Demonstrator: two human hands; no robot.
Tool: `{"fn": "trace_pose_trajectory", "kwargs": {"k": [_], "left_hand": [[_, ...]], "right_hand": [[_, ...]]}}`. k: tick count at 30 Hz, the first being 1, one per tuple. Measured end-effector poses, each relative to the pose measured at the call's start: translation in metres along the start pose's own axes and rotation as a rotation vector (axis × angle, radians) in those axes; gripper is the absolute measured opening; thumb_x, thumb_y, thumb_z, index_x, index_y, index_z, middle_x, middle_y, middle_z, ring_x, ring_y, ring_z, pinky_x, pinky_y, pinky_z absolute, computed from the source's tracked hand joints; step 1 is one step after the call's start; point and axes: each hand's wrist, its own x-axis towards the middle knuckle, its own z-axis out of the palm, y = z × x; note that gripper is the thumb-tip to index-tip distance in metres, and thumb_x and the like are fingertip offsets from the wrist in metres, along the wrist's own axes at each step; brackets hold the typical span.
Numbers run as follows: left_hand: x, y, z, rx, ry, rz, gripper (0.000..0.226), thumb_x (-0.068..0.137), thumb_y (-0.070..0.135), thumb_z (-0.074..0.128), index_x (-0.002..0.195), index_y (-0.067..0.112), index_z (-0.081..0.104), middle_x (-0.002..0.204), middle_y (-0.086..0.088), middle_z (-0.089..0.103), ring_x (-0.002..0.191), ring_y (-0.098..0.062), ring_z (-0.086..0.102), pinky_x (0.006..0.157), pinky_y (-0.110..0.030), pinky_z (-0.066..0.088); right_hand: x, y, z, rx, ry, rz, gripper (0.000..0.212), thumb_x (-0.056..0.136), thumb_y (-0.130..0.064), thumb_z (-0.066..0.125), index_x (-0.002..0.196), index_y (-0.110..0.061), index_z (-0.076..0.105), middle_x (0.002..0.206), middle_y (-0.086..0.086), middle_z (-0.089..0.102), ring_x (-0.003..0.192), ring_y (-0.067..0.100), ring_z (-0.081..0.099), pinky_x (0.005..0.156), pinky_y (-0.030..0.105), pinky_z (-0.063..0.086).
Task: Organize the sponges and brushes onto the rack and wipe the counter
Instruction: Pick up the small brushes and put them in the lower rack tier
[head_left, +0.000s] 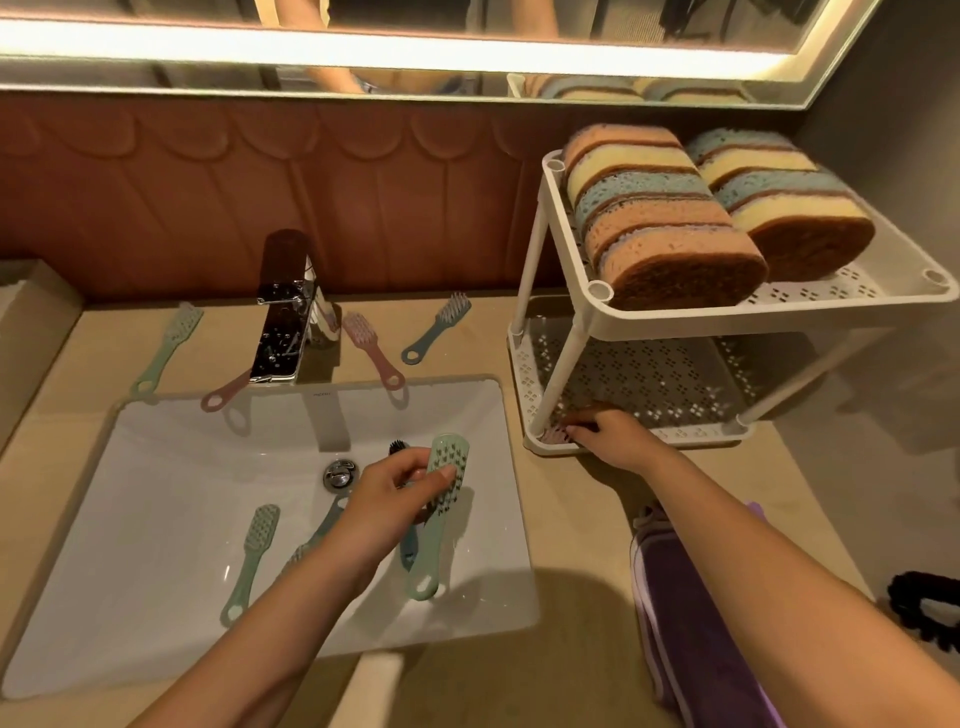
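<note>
Already the sponges (665, 218) are sitting on the rack (727, 318). The left hand (389, 501) is gripping a green brush (439, 525) over the sink (182, 467). I cannot tell what the right hand (610, 431) is holding. Many brushes (374, 351) are waiting.

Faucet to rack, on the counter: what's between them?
In the head view, two brushes lie between the faucet and the rack: a pink brush beside the faucet and a blue-grey brush nearer the rack.

pink brush (236, 385) head hidden behind faucet (283, 322); purple cloth (685, 613) cropped below
</note>
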Motion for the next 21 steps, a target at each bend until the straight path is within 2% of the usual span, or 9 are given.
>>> {"fn": "trace_pose_trajectory", "kwargs": {"k": [2, 3, 5, 8, 10, 12, 15, 17, 21], "left_hand": [[-0.001, 0.002, 0.003, -0.017, -0.018, -0.013, 0.012, 0.089, 0.018, 0.06, 0.094, 0.013, 0.069, 0.088, -0.009, 0.066, 0.082, -0.013, 0.063, 0.083, -0.032, 0.049], [0.0, 0.003, 0.005, -0.013, -0.02, -0.011, 0.01, 0.089, 0.018, 0.06, 0.09, 0.014, 0.069, 0.088, -0.011, 0.065, 0.082, -0.014, 0.062, 0.082, -0.031, 0.048], [0.001, 0.005, 0.008, -0.011, -0.001, 0.002, 0.011, 0.09, 0.017, 0.059, 0.081, 0.015, 0.066, 0.081, -0.007, 0.066, 0.078, -0.012, 0.062, 0.074, -0.023, 0.047], [0.002, 0.008, 0.012, -0.052, 0.031, 0.01, 0.008, 0.091, 0.013, 0.058, 0.083, 0.011, 0.062, 0.069, 0.003, 0.065, 0.058, 0.003, 0.062, 0.051, -0.009, 0.045], [0.002, 0.011, 0.015, -0.07, 0.026, 0.005, 0.007, 0.091, 0.013, 0.057, 0.094, 0.009, 0.062, 0.077, -0.001, 0.065, 0.057, 0.005, 0.062, 0.048, -0.006, 0.044], [0.0, 0.014, 0.019, -0.085, 0.014, 0.001, 0.011, 0.091, 0.013, 0.057, 0.1, 0.012, 0.062, 0.088, -0.009, 0.066, 0.069, -0.004, 0.064, 0.053, -0.008, 0.046], [-0.004, 0.017, 0.026, -0.064, -0.008, 0.004, 0.01, 0.09, 0.016, 0.058, 0.1, 0.018, 0.061, 0.105, -0.019, 0.066, 0.088, -0.019, 0.061, 0.072, -0.023, 0.045], [-0.004, 0.02, 0.03, -0.086, -0.028, -0.011, 0.009, 0.09, 0.014, 0.057, 0.098, 0.017, 0.061, 0.104, -0.018, 0.067, 0.088, -0.02, 0.061, 0.076, -0.027, 0.045], [-0.003, 0.023, 0.037, -0.164, -0.082, -0.101, 0.01, 0.09, 0.018, 0.059, 0.1, 0.017, 0.061, 0.102, -0.012, 0.07, 0.091, -0.019, 0.064, 0.082, -0.033, 0.051]], "right_hand": [[-0.002, 0.003, 0.001, -0.006, 0.006, 0.001, 0.031, 0.096, -0.026, 0.047, 0.123, -0.02, 0.061, 0.125, 0.004, 0.062, 0.117, 0.024, 0.052, 0.096, 0.029, 0.038], [-0.002, 0.003, 0.002, -0.046, 0.029, 0.002, 0.031, 0.095, -0.029, 0.048, 0.123, -0.023, 0.061, 0.124, 0.004, 0.063, 0.117, 0.025, 0.052, 0.099, 0.034, 0.039], [-0.009, -0.003, 0.005, -0.139, 0.131, 0.024, 0.032, 0.094, -0.032, 0.049, 0.123, -0.025, 0.059, 0.119, 0.007, 0.064, 0.117, 0.03, 0.052, 0.101, 0.043, 0.039], [-0.033, -0.025, 0.014, -0.057, 0.262, -0.035, 0.031, 0.094, -0.026, 0.051, 0.124, -0.019, 0.059, 0.121, 0.006, 0.059, 0.118, 0.027, 0.047, 0.099, 0.04, 0.04], [-0.057, -0.045, 0.024, 0.186, 0.228, -0.153, 0.031, 0.094, -0.019, 0.051, 0.124, -0.018, 0.057, 0.122, 0.001, 0.055, 0.112, 0.015, 0.051, 0.095, 0.027, 0.044], [-0.079, -0.063, 0.035, 0.368, 0.166, -0.229, 0.032, 0.094, -0.018, 0.052, 0.125, -0.022, 0.056, 0.12, -0.005, 0.056, 0.106, 0.005, 0.053, 0.089, 0.019, 0.046], [-0.097, -0.079, 0.049, 0.474, 0.146, -0.272, 0.034, 0.09, -0.019, 0.058, 0.124, -0.027, 0.054, 0.116, -0.008, 0.058, 0.103, 0.002, 0.054, 0.086, 0.013, 0.045], [-0.102, -0.082, 0.056, 0.474, 0.18, -0.286, 0.036, 0.087, -0.017, 0.062, 0.122, -0.025, 0.056, 0.115, -0.006, 0.058, 0.098, 0.001, 0.054, 0.082, 0.009, 0.044], [-0.105, -0.074, 0.06, 0.405, 0.321, -0.343, 0.036, 0.084, -0.019, 0.066, 0.12, -0.023, 0.059, 0.11, -0.009, 0.058, 0.098, -0.003, 0.053, 0.083, 0.008, 0.042]]}}
